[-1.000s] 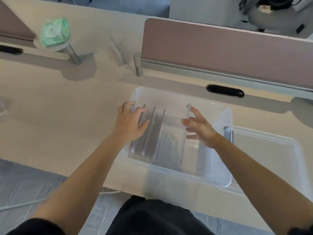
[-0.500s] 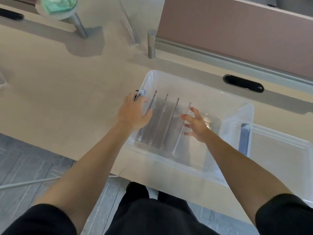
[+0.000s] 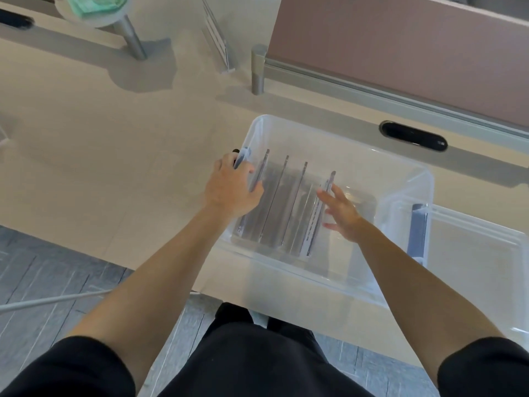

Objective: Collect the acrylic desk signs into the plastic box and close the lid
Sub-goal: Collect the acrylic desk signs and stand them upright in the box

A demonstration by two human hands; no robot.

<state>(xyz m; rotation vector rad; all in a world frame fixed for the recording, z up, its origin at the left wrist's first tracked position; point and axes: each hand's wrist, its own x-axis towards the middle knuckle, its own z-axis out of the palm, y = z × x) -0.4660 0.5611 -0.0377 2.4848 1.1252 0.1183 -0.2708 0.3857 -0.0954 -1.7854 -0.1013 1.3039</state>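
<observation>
Here, shows the plastic box [image 3: 343,159] on the desk [image 3: 114,153], with 4 acrylic desk signs [image 3: 276,202] standing on edge inside, parallel and packed toward its left end. Shows the left hand [image 3: 233,190] gripping the box's left wall, fingers curled over the rim at the blue latch [image 3: 242,157], thumb side close against the leftmost sign [image 3: 259,173]. Shows the right hand [image 3: 340,216] down inside the box, fingers spread and nearly straight, tips touching the upper edge of the rightmost sign [image 3: 320,213], holding nothing. Places the lid [image 3: 481,267] flat on the desk just beside the box's right end, not yet on. Leaves 1 further sign [image 3: 216,32] upright on the desk, well apart, near the divider post [image 3: 258,70].

Handling, as judged: treats each sign as stiff, light, smooth and slippery, apt to scratch, to chip at a corner, and to topple sideways when unsupported. Favours a pinch across the 2 faces near the top edge, or a lift by the 2 short ends, over pressure on the middle of a face. Calls for steadying the row before release.
</observation>
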